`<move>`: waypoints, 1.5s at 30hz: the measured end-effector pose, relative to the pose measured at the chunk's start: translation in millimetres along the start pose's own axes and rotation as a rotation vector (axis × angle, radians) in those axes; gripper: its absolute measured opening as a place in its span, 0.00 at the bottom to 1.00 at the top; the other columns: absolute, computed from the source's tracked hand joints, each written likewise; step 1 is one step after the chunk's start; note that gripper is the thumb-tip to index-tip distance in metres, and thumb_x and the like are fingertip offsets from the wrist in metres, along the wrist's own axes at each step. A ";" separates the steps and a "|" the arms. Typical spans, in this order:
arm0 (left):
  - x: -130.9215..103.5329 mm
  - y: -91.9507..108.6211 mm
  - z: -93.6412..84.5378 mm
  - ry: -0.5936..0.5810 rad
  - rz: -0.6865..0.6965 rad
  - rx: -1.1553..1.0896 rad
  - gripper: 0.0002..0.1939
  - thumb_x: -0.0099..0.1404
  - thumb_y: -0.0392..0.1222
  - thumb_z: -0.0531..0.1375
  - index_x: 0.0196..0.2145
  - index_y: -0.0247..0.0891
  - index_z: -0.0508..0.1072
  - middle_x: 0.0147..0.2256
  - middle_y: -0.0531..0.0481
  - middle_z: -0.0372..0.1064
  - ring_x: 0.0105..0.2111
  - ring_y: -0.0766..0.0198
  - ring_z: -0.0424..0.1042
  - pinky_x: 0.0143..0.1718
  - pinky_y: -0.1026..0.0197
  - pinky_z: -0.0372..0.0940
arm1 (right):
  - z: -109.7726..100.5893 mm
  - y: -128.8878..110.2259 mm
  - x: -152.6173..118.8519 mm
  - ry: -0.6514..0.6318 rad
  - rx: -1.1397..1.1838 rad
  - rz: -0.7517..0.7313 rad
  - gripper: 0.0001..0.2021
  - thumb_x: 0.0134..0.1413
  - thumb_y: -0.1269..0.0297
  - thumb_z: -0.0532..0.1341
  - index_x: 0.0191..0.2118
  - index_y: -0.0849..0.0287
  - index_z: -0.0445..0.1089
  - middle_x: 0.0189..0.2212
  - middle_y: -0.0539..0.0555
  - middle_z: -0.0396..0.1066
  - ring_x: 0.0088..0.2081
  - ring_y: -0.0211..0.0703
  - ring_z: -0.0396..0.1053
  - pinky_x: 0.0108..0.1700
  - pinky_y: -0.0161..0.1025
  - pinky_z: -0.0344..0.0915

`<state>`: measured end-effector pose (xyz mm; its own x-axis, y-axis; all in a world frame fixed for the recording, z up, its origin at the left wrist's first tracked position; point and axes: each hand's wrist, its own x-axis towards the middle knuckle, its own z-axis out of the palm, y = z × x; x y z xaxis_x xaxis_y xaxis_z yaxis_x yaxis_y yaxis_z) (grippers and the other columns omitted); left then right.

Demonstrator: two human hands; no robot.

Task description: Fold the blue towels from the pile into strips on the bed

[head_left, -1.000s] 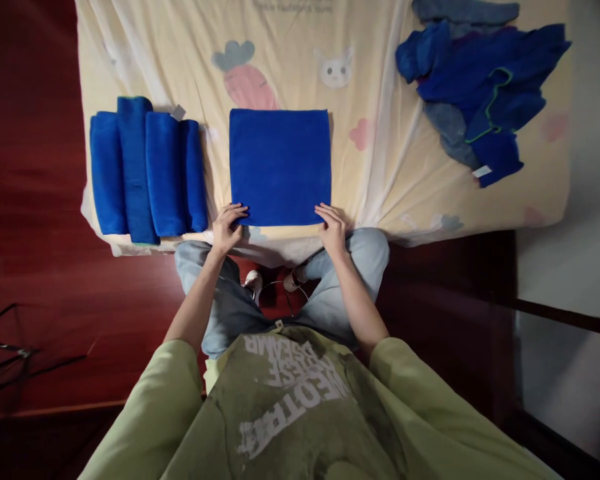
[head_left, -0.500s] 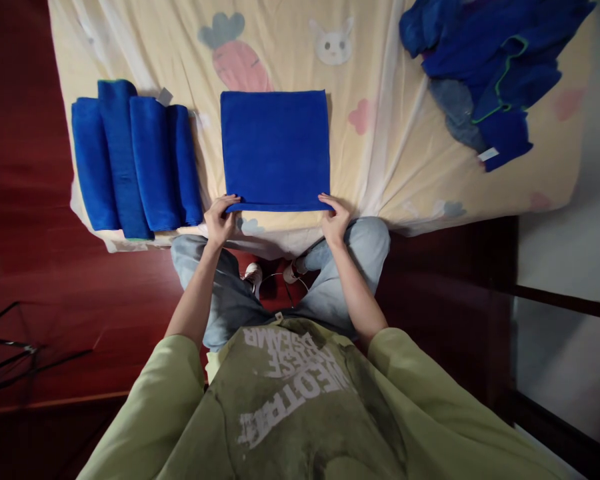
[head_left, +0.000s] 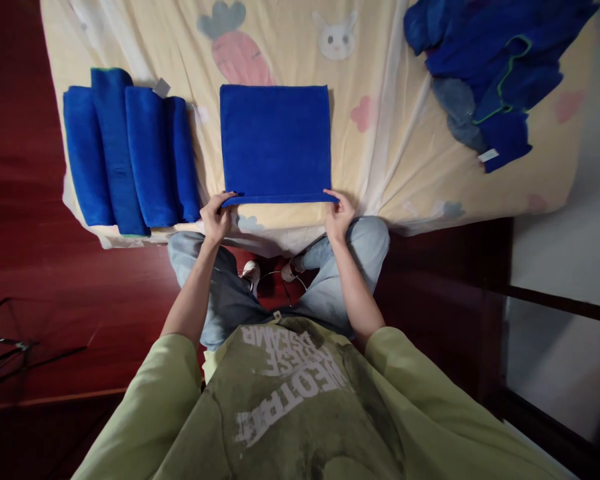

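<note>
A blue towel [head_left: 275,141] lies flat as a near-square in front of me, its near edge turned over in a narrow strip. My left hand [head_left: 217,215] pinches the near left corner of that strip between thumb and fingers. At the near right corner, my right hand [head_left: 339,212] grips the same strip in a pinch. Left of the flat towel, several rolled blue towels [head_left: 153,157] rest side by side, a pale tag showing at the top of one.
A patterned cream sheet [head_left: 290,230] covers the bed under the towels. To the far right sits a rumpled pile of blue cloths [head_left: 485,67] with a green edging. My knees are against the bed's near side. A thin black metal stand [head_left: 23,347] is on the red floor at left.
Both hands still hold the near corners, and the turned strip looks slightly further from me. The view has shifted a little; the rolled towels and the pile stay put.
</note>
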<state>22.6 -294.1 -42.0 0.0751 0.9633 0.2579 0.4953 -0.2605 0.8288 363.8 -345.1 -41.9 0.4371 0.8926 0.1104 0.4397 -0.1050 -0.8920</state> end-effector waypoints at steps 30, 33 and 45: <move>-7.5 3.1 10.1 0.260 -0.087 0.110 0.18 0.76 0.57 0.55 0.44 0.40 0.75 0.37 0.46 0.71 0.39 0.59 0.72 0.45 0.56 0.69 | 13.6 19.4 6.0 0.110 0.007 0.015 0.26 0.69 0.40 0.54 0.46 0.61 0.74 0.35 0.55 0.74 0.39 0.41 0.75 0.46 0.39 0.74; -5.3 3.9 11.6 0.260 -0.089 0.119 0.17 0.76 0.55 0.56 0.44 0.40 0.75 0.37 0.46 0.72 0.37 0.60 0.72 0.44 0.57 0.69 | 12.9 19.7 6.4 0.082 0.014 0.025 0.26 0.69 0.41 0.54 0.47 0.61 0.74 0.36 0.55 0.75 0.40 0.42 0.76 0.47 0.39 0.75; -2.6 1.9 16.5 0.281 -0.116 0.133 0.18 0.77 0.55 0.56 0.46 0.37 0.76 0.39 0.46 0.72 0.43 0.59 0.76 0.51 0.54 0.72 | 13.1 14.2 7.3 0.132 -0.092 0.027 0.26 0.70 0.41 0.54 0.46 0.62 0.76 0.32 0.55 0.75 0.38 0.42 0.76 0.46 0.38 0.74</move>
<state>37.6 -296.0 -49.3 -0.2213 0.9252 0.3081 0.5966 -0.1215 0.7933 362.9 -334.3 -59.6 0.5461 0.8244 0.1487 0.4935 -0.1731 -0.8523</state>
